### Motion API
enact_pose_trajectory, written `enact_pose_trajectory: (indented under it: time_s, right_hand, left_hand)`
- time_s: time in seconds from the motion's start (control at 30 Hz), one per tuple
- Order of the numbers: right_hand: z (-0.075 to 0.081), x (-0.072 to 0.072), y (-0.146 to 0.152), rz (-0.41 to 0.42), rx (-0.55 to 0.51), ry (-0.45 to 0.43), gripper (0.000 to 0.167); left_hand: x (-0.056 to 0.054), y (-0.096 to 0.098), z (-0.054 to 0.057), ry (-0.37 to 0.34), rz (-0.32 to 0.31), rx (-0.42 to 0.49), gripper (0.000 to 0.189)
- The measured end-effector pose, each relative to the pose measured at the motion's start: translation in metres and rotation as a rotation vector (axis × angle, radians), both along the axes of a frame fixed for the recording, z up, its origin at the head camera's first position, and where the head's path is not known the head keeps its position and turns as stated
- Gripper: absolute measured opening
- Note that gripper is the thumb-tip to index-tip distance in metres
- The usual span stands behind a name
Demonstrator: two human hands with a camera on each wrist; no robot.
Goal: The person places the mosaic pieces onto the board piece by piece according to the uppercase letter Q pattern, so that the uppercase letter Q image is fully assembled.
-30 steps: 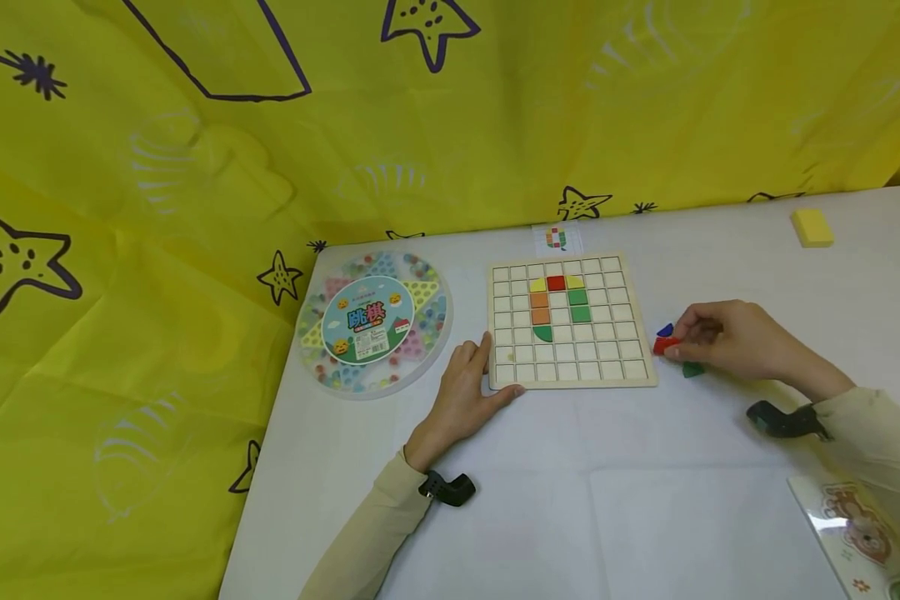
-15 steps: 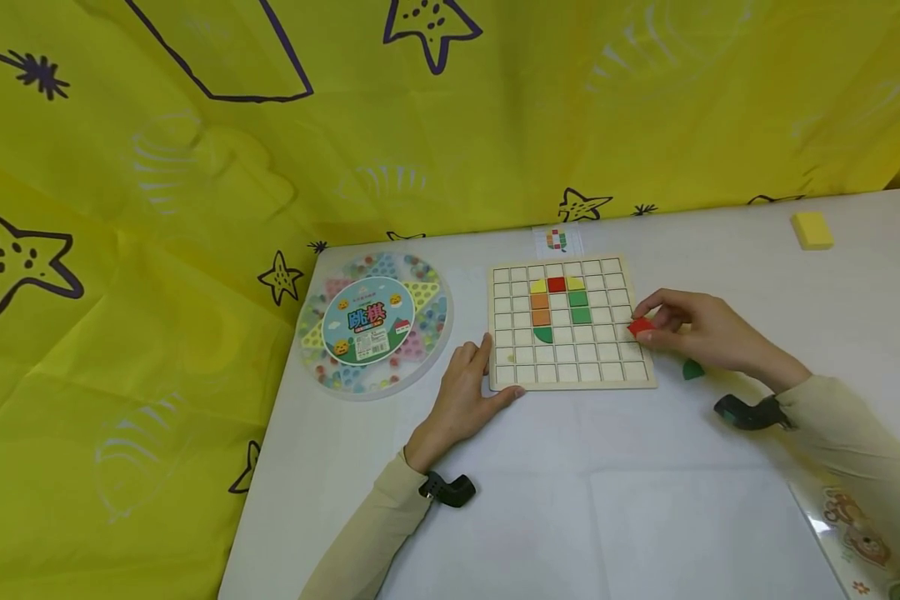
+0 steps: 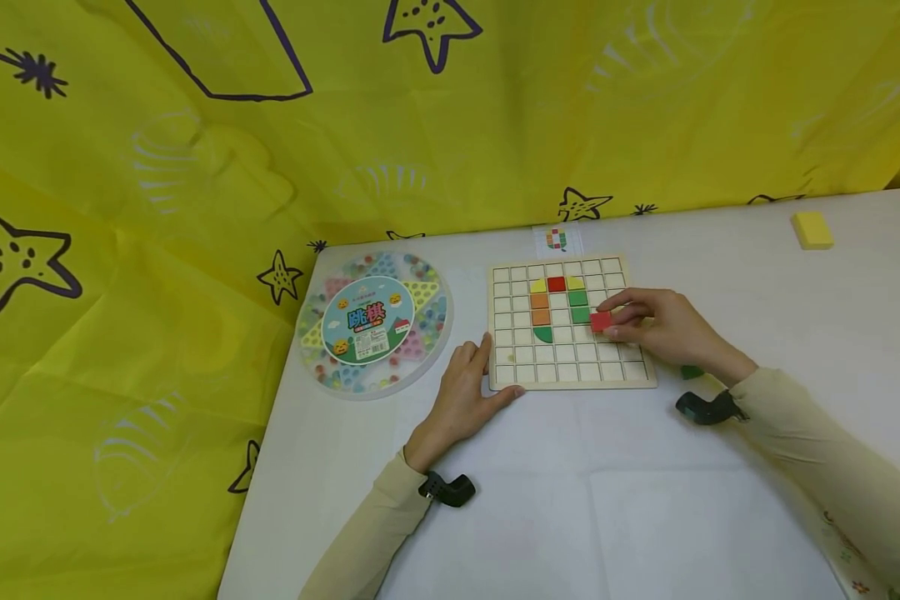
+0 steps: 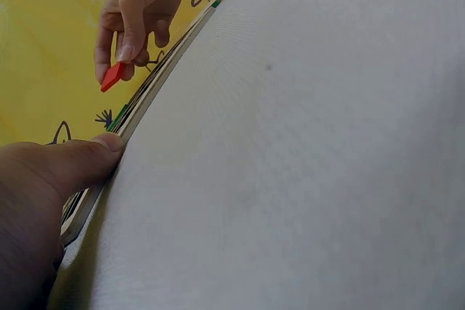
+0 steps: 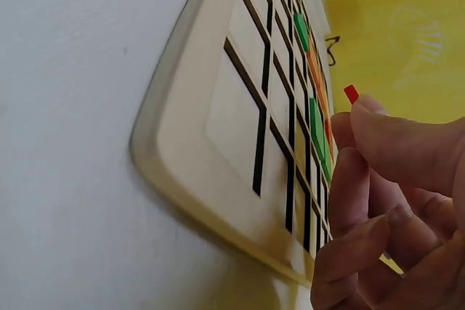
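Observation:
My right hand (image 3: 667, 329) pinches a red square tile (image 3: 601, 322) between thumb and fingertips, over the wooden grid board (image 3: 600, 375). In the left wrist view the red tile (image 4: 112, 76) is raised above the board. From the head, it overlaps the cell right of the lower green square (image 3: 581, 315). At the board's near-left corner, my left hand (image 3: 459, 398) holds the edges, thumb along the near side and fingers at the left side. Set in the board are a red square (image 3: 556, 284), yellow corner pieces (image 3: 538, 285), orange squares (image 3: 541, 308) and a green quarter-round (image 3: 543, 334).
A small pattern card (image 3: 558, 240) lies behind the board. Left of it is a round Chinese checkers box (image 3: 375, 325) with marbles. A loose green piece (image 3: 692, 372) shows beneath my right wrist. A yellow block (image 3: 812, 230) stands at the back right; a printed sheet (image 3: 855, 567) lies under my right sleeve.
My right hand has picked up the red tile from the table right of the board and carried it left over the grid. The left hand stays at the corner.

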State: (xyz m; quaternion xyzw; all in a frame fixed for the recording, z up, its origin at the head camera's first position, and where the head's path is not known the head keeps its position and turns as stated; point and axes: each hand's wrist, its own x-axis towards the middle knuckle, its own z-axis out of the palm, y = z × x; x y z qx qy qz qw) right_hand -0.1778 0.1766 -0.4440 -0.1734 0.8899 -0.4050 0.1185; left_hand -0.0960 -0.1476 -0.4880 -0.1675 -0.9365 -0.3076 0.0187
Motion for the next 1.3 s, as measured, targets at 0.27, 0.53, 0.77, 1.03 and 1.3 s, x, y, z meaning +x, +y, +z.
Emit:
enact_pose_trajectory:
  time_s: [0.27, 0.53, 0.77, 1.03, 1.3]
  right_hand:
    - [-0.005, -0.005, -0.016, 0.042, -0.021, 0.015, 0.032]
    - [-0.008, -0.006, -0.024, 0.071, -0.018, 0.048, 0.03]
    - [-0.006, -0.006, -0.032, 0.089, -0.005, 0.056, 0.029]
    - [-0.008, -0.008, -0.038, 0.102, 0.01, 0.09, 0.029]
    - [-0.01, -0.009, -0.038, 0.109, 0.024, 0.121, 0.018]
  left_hand:
    - [-0.001, 0.0, 0.0, -0.002, 0.004, -0.003, 0.099]
    - [-0.002, 0.0, -0.001, -0.005, 0.005, -0.01, 0.099]
    - [-0.001, 0.0, -0.001, -0.007, 0.008, -0.012, 0.098]
    - [-0.001, 0.0, -0.001, -0.009, 0.005, -0.012, 0.098]
    - [0.0, -0.001, -0.001, -0.012, 0.005, -0.009, 0.098]
